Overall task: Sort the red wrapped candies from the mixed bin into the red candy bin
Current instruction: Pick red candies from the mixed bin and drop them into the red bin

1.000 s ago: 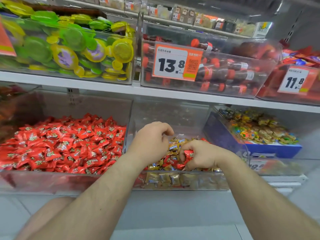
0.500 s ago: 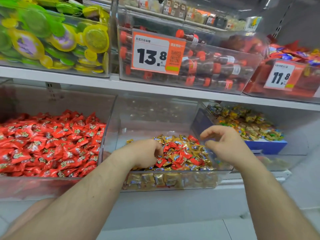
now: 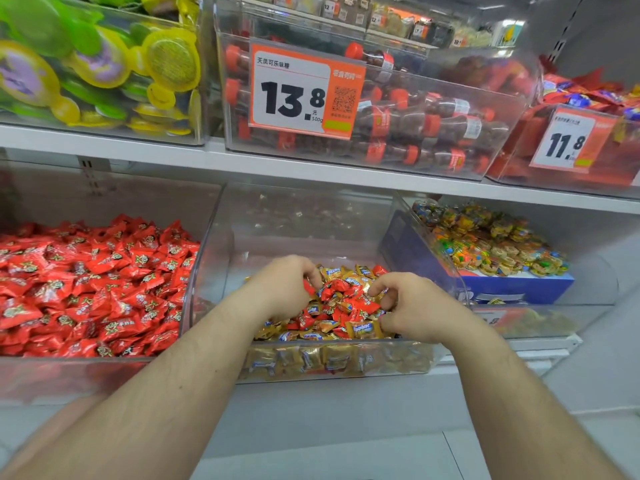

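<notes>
The clear mixed bin [image 3: 207,271] in the middle of the lower shelf holds a pile of gold and red wrapped candies [image 3: 349,296]. To its left, the red candy bin [image 3: 69,379] is filled with red wrapped candies [image 3: 90,285]. Both of my hands are inside the mixed bin, on the pile. My left hand [image 3: 284,289] curls its fingers down round red candies at the pile's left side. My right hand [image 3: 412,306] curls its fingers and thumb round red candies at the pile's right side. What lies under my palms is hidden.
A bin of multicoloured candies [image 3: 491,247] over a blue box sits to the right. On the upper shelf [image 3: 311,168] stand bins of green and yellow sweets, cola-bottle candies with a 13.8 price tag [image 3: 301,91], and red packets tagged 11.8.
One second ago my right hand gripped red candies; then it hovered empty at the bin's right. Now it is back down on the pile. My left hand shifted slightly toward the pile's centre.
</notes>
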Available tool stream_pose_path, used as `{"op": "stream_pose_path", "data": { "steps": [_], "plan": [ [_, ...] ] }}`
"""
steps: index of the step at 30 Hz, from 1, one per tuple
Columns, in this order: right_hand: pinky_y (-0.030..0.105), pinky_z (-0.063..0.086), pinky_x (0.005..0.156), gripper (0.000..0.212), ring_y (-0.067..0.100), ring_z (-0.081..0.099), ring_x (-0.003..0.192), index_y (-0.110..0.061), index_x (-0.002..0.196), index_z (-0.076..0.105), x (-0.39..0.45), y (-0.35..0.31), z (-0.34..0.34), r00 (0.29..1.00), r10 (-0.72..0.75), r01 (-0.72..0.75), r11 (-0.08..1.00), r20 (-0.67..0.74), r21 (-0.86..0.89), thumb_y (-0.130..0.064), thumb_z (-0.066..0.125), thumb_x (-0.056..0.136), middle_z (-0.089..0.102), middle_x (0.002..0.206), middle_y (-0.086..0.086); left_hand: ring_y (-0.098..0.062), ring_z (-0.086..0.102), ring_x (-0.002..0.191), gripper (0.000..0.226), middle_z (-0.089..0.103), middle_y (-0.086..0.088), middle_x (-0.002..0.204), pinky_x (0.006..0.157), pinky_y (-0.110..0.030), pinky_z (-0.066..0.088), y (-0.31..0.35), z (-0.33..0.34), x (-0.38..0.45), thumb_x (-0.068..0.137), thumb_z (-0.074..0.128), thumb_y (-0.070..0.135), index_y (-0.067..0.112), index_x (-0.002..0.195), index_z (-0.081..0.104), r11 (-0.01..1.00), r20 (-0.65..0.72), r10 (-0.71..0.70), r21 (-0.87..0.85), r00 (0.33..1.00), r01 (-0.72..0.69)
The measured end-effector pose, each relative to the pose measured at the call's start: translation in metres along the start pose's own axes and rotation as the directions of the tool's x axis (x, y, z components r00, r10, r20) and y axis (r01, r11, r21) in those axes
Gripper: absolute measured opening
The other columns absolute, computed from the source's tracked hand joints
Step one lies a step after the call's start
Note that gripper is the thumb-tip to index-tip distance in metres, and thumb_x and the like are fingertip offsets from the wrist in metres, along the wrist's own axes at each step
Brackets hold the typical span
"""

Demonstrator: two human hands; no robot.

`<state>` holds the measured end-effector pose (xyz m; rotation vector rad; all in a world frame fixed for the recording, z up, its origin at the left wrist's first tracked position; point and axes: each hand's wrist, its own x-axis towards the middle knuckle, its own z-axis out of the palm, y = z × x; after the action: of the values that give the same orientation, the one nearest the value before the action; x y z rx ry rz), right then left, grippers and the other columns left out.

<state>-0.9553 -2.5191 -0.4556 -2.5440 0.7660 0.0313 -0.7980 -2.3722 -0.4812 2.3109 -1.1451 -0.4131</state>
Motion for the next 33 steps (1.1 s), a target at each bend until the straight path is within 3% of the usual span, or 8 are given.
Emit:
{"op": "stream_pose_path", "data": {
  "steps": [7,9,12,23,27,29,31,33],
  "plan": [
    [0.041,0.054,0.066,0.023,0.015,0.058,0.063,-0.021,0.086,0.071,0.002,0.004,-0.011,0.95,0.159,-0.04,0.915,-0.268,0.402,-0.002,0.059,0.088,0.068,0.074,0.001,-0.007,0.05,0.059,0.027,0.06,0.006,0.083,0.048,-0.015,0.036,0.023,0.006,-0.006,0.092,0.047,0.007,0.028,0.093,0.065,0.98,-0.028,0.066,-0.187,0.997,-0.07],
    [0.035,0.049,0.063,0.023,0.013,0.054,0.063,-0.017,0.082,0.073,0.004,0.001,-0.01,0.931,0.223,-0.069,0.884,-0.288,0.463,0.003,0.062,0.081,0.066,0.072,0.001,-0.005,0.049,0.07,0.019,0.057,0.009,0.089,0.063,-0.018,0.04,0.03,0.013,-0.006,0.088,0.061,0.02,0.03,0.104,0.067,0.988,0.031,0.131,-0.09,0.991,-0.128],
    [0.034,0.048,0.072,0.027,0.016,0.056,0.075,-0.021,0.074,0.073,0.006,-0.001,-0.005,0.915,0.264,-0.087,0.868,-0.305,0.489,0.003,0.06,0.076,0.064,0.073,-0.003,-0.013,0.055,0.1,0.044,0.048,0.005,0.112,0.093,-0.028,0.047,0.031,0.023,-0.005,0.083,0.07,0.034,0.038,0.125,0.061,0.977,0.157,0.199,0.046,0.967,-0.208],
    [0.023,0.041,0.071,0.039,0.007,0.055,0.079,-0.031,0.116,0.069,0.009,-0.017,-0.001,0.974,0.069,-0.05,0.995,-0.215,0.092,-0.019,0.064,0.08,0.058,0.083,-0.013,-0.015,0.051,0.092,0.029,0.042,0.009,0.092,0.074,-0.024,0.04,0.023,0.018,-0.003,0.075,0.079,0.03,0.033,0.099,0.062,0.982,-0.058,0.181,-0.035,0.982,-0.183],
    [0.025,0.045,0.075,0.047,0.01,0.055,0.09,-0.035,0.124,0.066,0.014,-0.023,0.003,0.992,0.044,-0.047,0.999,-0.117,-0.018,-0.027,0.066,0.077,0.063,0.111,-0.006,-0.006,0.054,0.073,0.021,0.059,0.009,0.087,0.055,-0.014,0.036,0.015,-0.004,-0.008,0.077,0.077,0.026,0.028,0.086,0.059,0.977,-0.187,0.056,-0.193,0.981,-0.093],
    [0.027,0.05,0.08,0.047,0.012,0.059,0.094,-0.035,0.124,0.066,0.016,-0.026,0.008,0.996,0.031,-0.037,0.996,-0.084,-0.081,-0.033,0.068,0.077,0.063,0.124,-0.005,-0.007,0.055,0.06,0.018,0.064,0.005,0.079,0.051,-0.018,0.038,0.013,-0.012,-0.012,0.08,0.076,0.018,0.02,0.087,0.059,0.866,-0.162,-0.075,-0.499,0.984,-0.016],
    [0.029,0.053,0.083,0.043,0.014,0.061,0.094,-0.035,0.12,0.068,0.017,-0.027,0.013,0.998,0.052,-0.057,0.988,-0.044,-0.141,-0.037,0.071,0.077,0.065,0.117,-0.006,-0.008,0.058,0.056,0.01,0.065,-0.005,0.081,0.046,-0.021,0.038,0.015,-0.019,-0.017,0.087,0.066,0.008,0.013,0.09,0.058,0.48,0.001,-0.186,-0.872,0.983,0.092],
    [0.03,0.054,0.079,0.03,0.015,0.061,0.086,-0.033,0.108,0.07,0.019,-0.025,0.015,0.996,0.085,-0.09,0.982,-0.036,-0.169,-0.03,0.072,0.078,0.063,0.101,-0.008,-0.01,0.061,0.059,0.009,0.064,-0.006,0.079,0.042,-0.018,0.042,0.017,-0.025,-0.023,0.09,0.052,0.006,0.007,0.093,0.061,0.057,0.179,-0.182,-0.98,0.967,0.192]
  ]
}}
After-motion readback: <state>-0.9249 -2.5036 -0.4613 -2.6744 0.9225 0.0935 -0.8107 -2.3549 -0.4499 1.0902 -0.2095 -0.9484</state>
